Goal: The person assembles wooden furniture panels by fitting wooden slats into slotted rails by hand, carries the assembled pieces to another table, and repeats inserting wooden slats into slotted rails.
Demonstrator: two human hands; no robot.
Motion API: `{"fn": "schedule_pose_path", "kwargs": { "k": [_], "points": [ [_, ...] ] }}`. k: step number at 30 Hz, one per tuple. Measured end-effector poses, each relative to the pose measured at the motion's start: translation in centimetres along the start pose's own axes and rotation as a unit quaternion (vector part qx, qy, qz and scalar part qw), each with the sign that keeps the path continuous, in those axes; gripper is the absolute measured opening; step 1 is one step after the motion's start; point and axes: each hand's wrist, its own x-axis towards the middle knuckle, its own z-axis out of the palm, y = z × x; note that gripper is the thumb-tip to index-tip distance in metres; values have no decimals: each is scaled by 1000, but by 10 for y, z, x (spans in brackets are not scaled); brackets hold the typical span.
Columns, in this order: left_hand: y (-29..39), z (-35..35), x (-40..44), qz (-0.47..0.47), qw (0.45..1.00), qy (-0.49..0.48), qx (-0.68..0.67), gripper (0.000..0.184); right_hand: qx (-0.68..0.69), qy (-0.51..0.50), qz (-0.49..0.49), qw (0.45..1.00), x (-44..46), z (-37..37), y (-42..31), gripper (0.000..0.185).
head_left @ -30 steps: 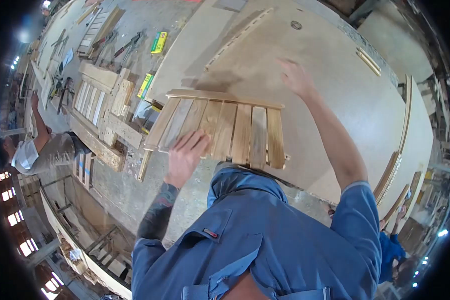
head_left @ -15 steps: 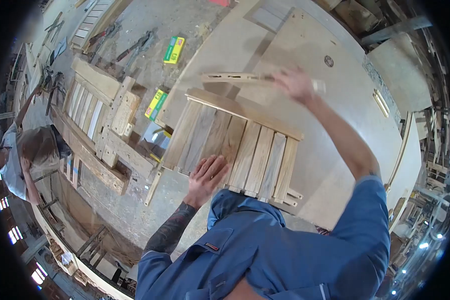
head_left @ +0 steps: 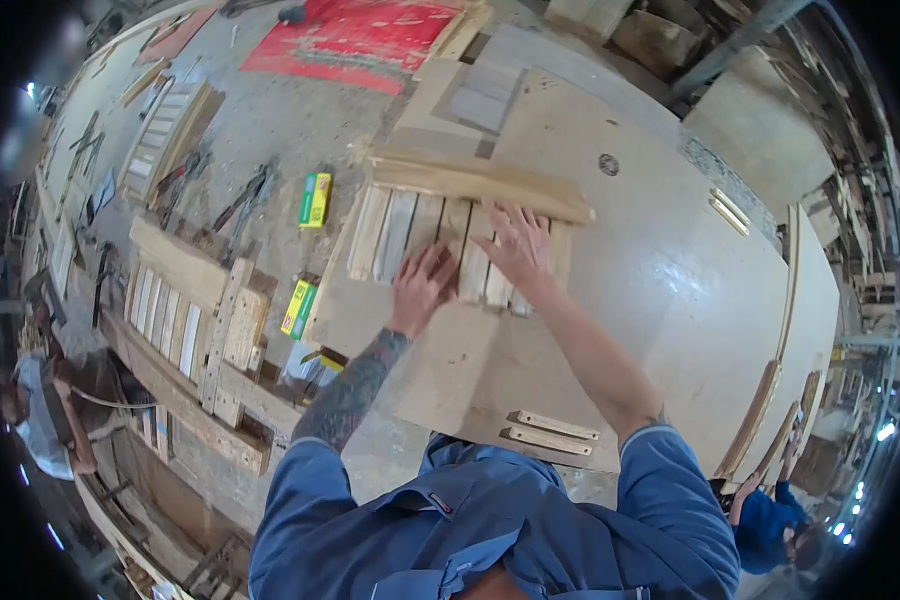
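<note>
Fingers of the left hand slightly bent and a little apart, tips on the slats of the slatted wooden panel; no grip visible. Right hand: fingers spread wider, laid over the slats with the tips close to the top rail; no grip visible here either. Exact contact under both palms is hidden.

Panel lies under both hands, slats running toward the wearer, rail along the far side. Slats stick out left of the left hand, between the hands, and partly right of the right one. Small gaps between several slats.

Panel sits on a big pale board. Two short wooden strips lie side by side at its near edge; another pair of strips sits off to the right.

Containers: upper yellow-green box and lower yellow-green box, both left of the panel; can't see what's in them.

Farther left: a timber frame around more slats, hand tools above it. Red sheet at the top. One person at far left, another person in blue lower right.
</note>
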Motion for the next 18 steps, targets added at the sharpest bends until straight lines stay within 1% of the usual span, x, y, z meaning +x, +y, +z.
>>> {"fn": "schedule_pose_path", "kwargs": {
  "k": [1, 2, 3, 4, 6, 7, 9, 10, 12, 14, 16, 18],
  "points": [
    [-13, 17, 22, 8, 1000, 18, 17, 57, 36, 13, 27, 999, -11, -11, 1, 50],
    [-17, 16, 51, -24, 1000, -11, -10, 57, 59, 30, 58, 996, -30, -22, 5, 47],
    [-18, 13, 80, -58, 997, -39, -35, 58, 59, 13, 97, 993, -54, -32, 14, 47],
    [-17, 16, 104, -51, 997, -37, -41, 58, 62, -3, 135, 989, -84, -39, 26, 47],
    [-8, 21, 140, -122, 986, -108, 45, 60, 41, -16, 253, 966, -156, -48, 46, 46],
    [-2, 28, 149, -116, 987, -104, 45, 60, 33, -43, 309, 949, -195, -57, 53, 48],
    [13, 57, 156, -161, 986, -21, 48, 64, -22, -125, 444, 887, -266, -67, 59, 56],
    [26, 68, 152, -156, 986, -22, 50, 64, -37, -111, 444, 888, -300, -72, 57, 60],
    [59, 85, 118, -132, 991, 18, -8, 66, -45, -97, 450, 887, -349, -69, 48, 63],
    [94, 100, 68, -87, 994, 54, 44, 62, -67, -67, 428, 899, -381, -55, 48, 65],
    [132, 82, 34, -77, 997, -3, 15, 57, -46, -72, 448, 890, -380, -52, 43, 63],
    [167, 65, 3, -80, 994, -65, 20, 53, -45, -53, 445, 893, -371, -58, 34, 62]
  ]
}}
